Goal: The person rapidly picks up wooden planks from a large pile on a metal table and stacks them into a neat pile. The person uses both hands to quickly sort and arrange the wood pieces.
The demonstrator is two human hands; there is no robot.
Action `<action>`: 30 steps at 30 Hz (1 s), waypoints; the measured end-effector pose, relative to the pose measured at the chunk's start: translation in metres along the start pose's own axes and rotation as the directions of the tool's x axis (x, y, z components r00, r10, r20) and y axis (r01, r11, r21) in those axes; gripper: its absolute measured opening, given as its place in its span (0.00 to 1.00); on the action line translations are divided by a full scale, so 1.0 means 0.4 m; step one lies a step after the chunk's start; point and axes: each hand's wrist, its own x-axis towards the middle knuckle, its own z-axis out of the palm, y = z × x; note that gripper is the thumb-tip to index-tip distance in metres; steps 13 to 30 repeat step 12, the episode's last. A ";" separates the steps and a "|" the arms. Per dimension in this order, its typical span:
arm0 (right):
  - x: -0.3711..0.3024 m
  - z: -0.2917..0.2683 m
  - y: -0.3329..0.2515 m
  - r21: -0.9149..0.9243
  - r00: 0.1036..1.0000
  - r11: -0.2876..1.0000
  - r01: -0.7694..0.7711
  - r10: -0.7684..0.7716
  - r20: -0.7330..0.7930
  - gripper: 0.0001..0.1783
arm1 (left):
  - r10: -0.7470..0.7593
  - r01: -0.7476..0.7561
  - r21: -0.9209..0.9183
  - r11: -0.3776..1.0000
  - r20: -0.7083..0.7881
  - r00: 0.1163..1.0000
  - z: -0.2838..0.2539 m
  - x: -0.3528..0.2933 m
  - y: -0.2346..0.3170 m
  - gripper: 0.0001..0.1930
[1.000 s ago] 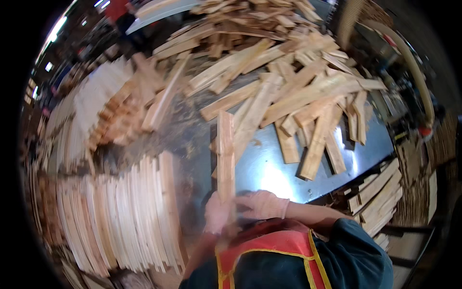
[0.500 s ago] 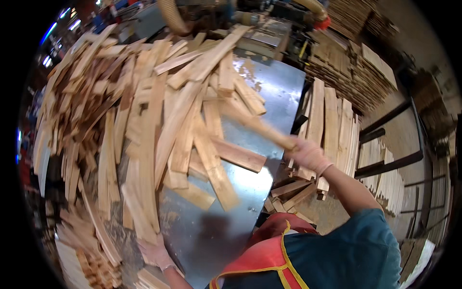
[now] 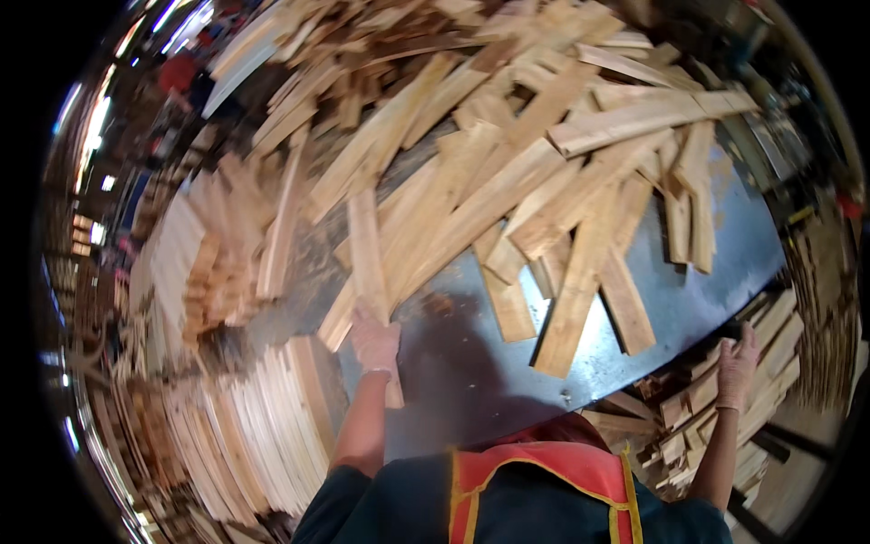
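Note:
My left hand (image 3: 376,341), in a pale glove, is closed round a narrow wooden board (image 3: 366,247) at the near left of the metal table (image 3: 444,363). The board's lower end sticks out past my palm. On the far right, my gloved right hand (image 3: 739,370) is at a stack of boards (image 3: 696,399) beside the table. Its thumb and fingers are apart, and no board shows between them. A large heap of loose boards (image 3: 507,195) covers the far part of the table, several of them overlapping at odd angles.
A neat row of pale boards (image 3: 281,399) stands at the lower left, with another pile of boards (image 3: 204,254) beyond it. Dark metal bars (image 3: 797,449) are at the lower right. A tall stack of planks (image 3: 825,308) rises at the far right.
The view has swung left. My right hand has let go of the board it was carrying and is at the side stack. My left hand has drawn its board nearer.

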 end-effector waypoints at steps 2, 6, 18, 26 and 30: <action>0.034 0.037 -0.245 0.275 0.964 0.938 0.210 -0.245 0.099 0.35 | -0.092 0.092 -0.071 0.993 0.000 0.996 -0.001 -0.007 -0.027 0.53; 0.035 0.028 -0.768 0.530 0.655 0.667 0.523 -0.713 0.252 0.32 | -0.192 0.220 -0.331 0.918 0.115 0.975 -0.026 -0.093 -0.167 0.49; -0.176 0.076 -1.237 0.619 0.140 0.511 0.597 -0.826 0.547 0.35 | -0.186 0.184 0.029 0.982 0.203 0.961 -0.026 -0.338 -0.422 0.46; -0.176 0.076 -1.237 0.619 0.140 0.511 0.597 -0.826 0.547 0.35 | -0.186 0.184 0.029 0.982 0.203 0.961 -0.026 -0.338 -0.422 0.46; -0.176 0.076 -1.237 0.619 0.140 0.511 0.597 -0.826 0.547 0.35 | -0.186 0.184 0.029 0.982 0.203 0.961 -0.026 -0.338 -0.422 0.46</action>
